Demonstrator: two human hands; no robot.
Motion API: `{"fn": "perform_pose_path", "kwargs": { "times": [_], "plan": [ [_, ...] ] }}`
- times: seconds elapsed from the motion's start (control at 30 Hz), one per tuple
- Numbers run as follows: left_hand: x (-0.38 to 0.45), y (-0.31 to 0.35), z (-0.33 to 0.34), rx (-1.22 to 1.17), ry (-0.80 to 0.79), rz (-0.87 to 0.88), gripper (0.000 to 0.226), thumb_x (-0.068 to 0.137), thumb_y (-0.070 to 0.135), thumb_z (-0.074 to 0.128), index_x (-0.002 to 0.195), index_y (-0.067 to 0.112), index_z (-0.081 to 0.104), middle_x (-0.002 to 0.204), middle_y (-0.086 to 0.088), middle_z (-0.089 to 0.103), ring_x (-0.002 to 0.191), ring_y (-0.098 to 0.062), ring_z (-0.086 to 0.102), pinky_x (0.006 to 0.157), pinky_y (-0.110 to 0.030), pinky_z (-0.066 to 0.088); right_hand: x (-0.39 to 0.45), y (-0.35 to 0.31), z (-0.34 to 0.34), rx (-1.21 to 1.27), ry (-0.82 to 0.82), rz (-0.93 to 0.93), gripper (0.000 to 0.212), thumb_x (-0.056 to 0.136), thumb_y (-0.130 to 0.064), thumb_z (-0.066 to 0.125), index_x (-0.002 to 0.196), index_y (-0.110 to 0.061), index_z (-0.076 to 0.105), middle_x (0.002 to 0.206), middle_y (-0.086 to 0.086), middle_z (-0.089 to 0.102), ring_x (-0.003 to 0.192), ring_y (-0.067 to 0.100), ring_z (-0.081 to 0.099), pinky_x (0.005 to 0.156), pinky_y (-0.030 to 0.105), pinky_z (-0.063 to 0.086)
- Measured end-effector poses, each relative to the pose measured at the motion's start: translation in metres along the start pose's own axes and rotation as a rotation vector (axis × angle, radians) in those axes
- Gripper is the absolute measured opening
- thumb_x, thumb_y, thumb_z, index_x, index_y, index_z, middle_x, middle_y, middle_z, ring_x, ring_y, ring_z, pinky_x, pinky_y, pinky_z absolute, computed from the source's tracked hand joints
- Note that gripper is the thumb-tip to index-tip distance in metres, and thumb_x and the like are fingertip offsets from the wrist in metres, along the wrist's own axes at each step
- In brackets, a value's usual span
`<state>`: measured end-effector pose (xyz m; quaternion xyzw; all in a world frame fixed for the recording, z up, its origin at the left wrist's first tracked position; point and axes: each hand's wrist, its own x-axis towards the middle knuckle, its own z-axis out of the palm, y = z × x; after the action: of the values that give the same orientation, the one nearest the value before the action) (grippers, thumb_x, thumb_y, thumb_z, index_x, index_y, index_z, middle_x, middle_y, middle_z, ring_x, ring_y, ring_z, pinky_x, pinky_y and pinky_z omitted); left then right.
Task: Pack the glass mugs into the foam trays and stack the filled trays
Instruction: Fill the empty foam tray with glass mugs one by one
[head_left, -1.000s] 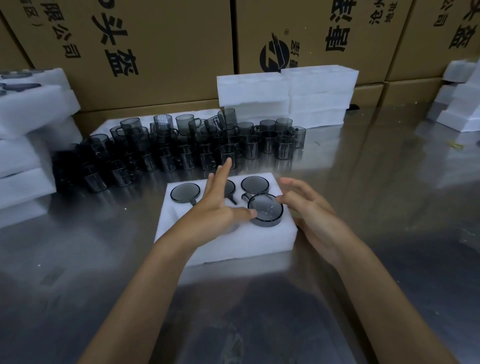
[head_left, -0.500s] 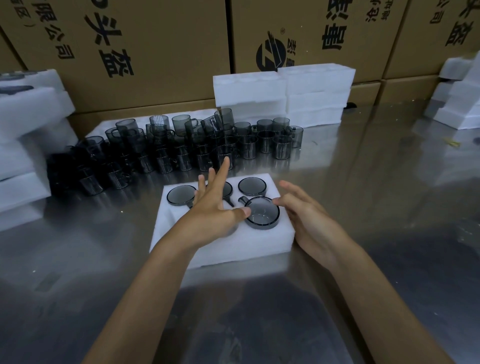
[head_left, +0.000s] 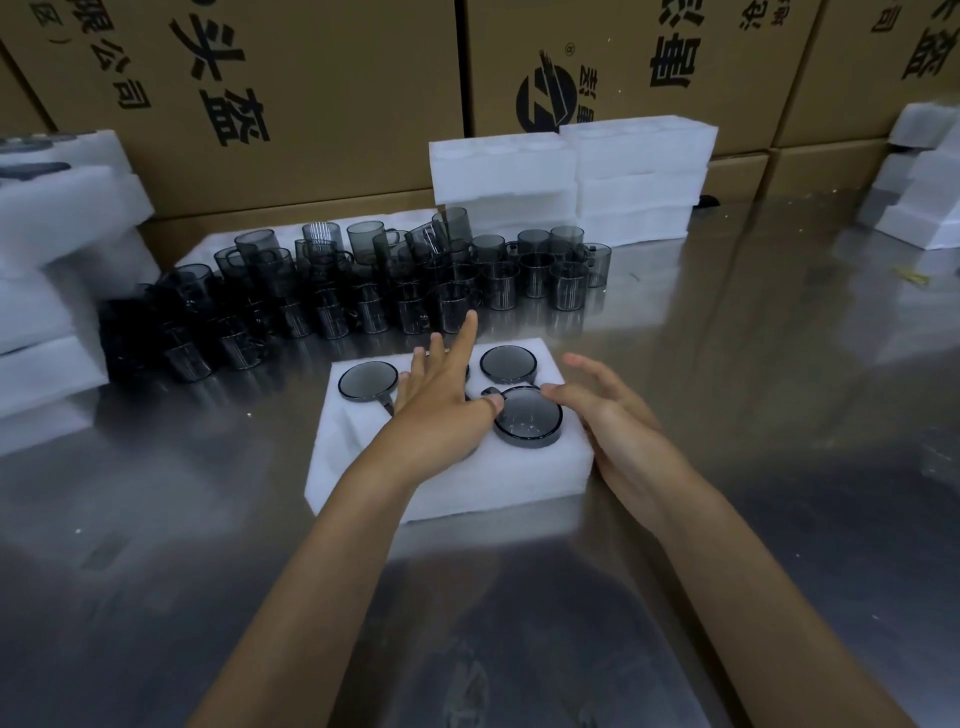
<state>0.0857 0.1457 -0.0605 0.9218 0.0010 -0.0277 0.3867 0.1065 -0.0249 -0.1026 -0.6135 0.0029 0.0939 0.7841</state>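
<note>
The steel table (head_left: 727, 415) carries loose glass mugs (head_left: 415, 291) behind my foam tray (head_left: 447, 483); my left hand (head_left: 441, 410) lies flat, fingers spread, over its pockets; my right hand (head_left: 608, 415), fingers relaxed, touches the half-seated mug (head_left: 527, 423).

A reflective steel tabletop (head_left: 753, 441) fills the lower frame, soft glare spread across it. Across the top, a wall of printed cardboard boxes (head_left: 322, 104) is stacked, dimly lit.

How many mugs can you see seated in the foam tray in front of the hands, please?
3 plainly: back-left mug, back-right mug, front-right mug. The left hand covers the middle of the foam tray, possibly hiding others.
</note>
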Motion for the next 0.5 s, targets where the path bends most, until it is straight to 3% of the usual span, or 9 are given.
{"fn": "perform_pose_path", "kwargs": {
  "times": [0.07, 0.17, 0.3, 0.43, 0.5],
  "plan": [
    [0.0014, 0.0012, 0.0017, 0.079, -0.019, 0.002, 0.074, 0.103, 0.026, 0.045, 0.151, 0.051, -0.006, 0.166, 0.002, -0.011, 0.151, -0.015, -0.017, 0.118, -0.037, -0.013, -0.0016, -0.0004, 0.0026, -0.01, 0.013, -0.008, 0.049, 0.086, -0.016, 0.073, 0.131, -0.029, 0.056, 0.119, 0.001, 0.072, 0.108, 0.02, 0.069, 0.099, 0.04, 0.053],
    [0.0014, 0.0028, 0.0052, 0.211, -0.057, 0.008, 0.071, 0.103, 0.024, 0.038, 0.151, 0.051, -0.008, 0.166, -0.002, -0.01, 0.152, -0.016, -0.015, 0.119, -0.039, -0.016, -0.0043, -0.0004, 0.0058, -0.028, 0.02, -0.044, 0.047, 0.091, -0.012, 0.069, 0.133, -0.025, 0.054, 0.119, -0.003, 0.071, 0.104, 0.018, 0.07, 0.089, 0.033, 0.057],
    [0.0011, 0.0021, 0.0057, 0.247, -0.065, 0.01, 0.072, 0.104, 0.022, 0.037, 0.152, 0.049, -0.009, 0.166, -0.002, -0.013, 0.151, -0.016, -0.017, 0.119, -0.04, -0.017, -0.005, -0.0003, 0.0065, -0.043, 0.011, -0.067, 0.044, 0.093, -0.009, 0.066, 0.134, -0.022, 0.053, 0.123, -0.006, 0.069, 0.104, 0.016, 0.07, 0.085, 0.029, 0.057],
    [0.0018, 0.0017, 0.0064, 0.275, -0.071, 0.016, 0.07, 0.105, 0.024, 0.036, 0.152, 0.049, -0.01, 0.165, -0.001, -0.015, 0.15, -0.016, -0.022, 0.118, -0.04, -0.018, -0.0033, 0.0, 0.0055, -0.052, 0.005, -0.085, 0.042, 0.094, -0.008, 0.065, 0.132, -0.021, 0.054, 0.12, -0.007, 0.069, 0.1, 0.014, 0.072, 0.07, 0.02, 0.057],
    [0.0025, 0.0011, 0.0067, 0.304, -0.083, 0.01, 0.069, 0.105, 0.025, 0.035, 0.151, 0.049, -0.011, 0.165, -0.001, -0.016, 0.149, -0.018, -0.023, 0.119, -0.041, -0.017, -0.0026, 0.002, 0.006, -0.069, 0.017, -0.099, 0.042, 0.094, -0.008, 0.064, 0.133, -0.021, 0.054, 0.122, -0.005, 0.069, 0.102, 0.015, 0.071, 0.071, 0.02, 0.056]
  ]
}}
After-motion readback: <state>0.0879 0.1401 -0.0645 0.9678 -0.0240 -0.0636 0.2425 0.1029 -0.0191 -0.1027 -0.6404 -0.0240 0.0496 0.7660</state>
